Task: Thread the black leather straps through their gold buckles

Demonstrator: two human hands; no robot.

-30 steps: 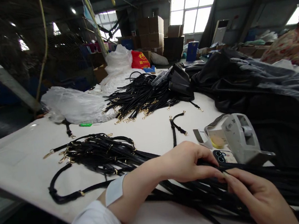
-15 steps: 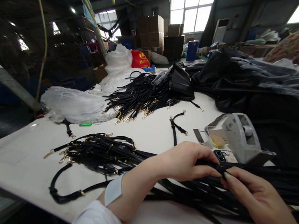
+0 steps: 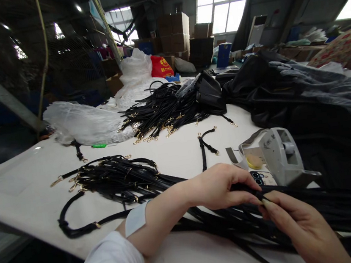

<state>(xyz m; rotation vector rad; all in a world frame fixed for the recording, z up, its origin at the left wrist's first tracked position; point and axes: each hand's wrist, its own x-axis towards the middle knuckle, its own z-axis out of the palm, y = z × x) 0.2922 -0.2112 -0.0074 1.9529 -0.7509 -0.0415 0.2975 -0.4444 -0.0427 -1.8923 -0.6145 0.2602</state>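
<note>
across our white table (image 3: 178, 156) the strap bundle (image 3: 117, 179) lies unmoved; above it our left hand (image 3: 221, 187) and right hand (image 3: 301, 218) barely shift, fingers (image 3: 244, 197) clamped on one black strap (image 3: 260, 196) between them, so this handling seems to continue.

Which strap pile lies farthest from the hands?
The back pile, beside the white plastic; the front pile lies nearer, running toward the left hand and right hand.
</note>
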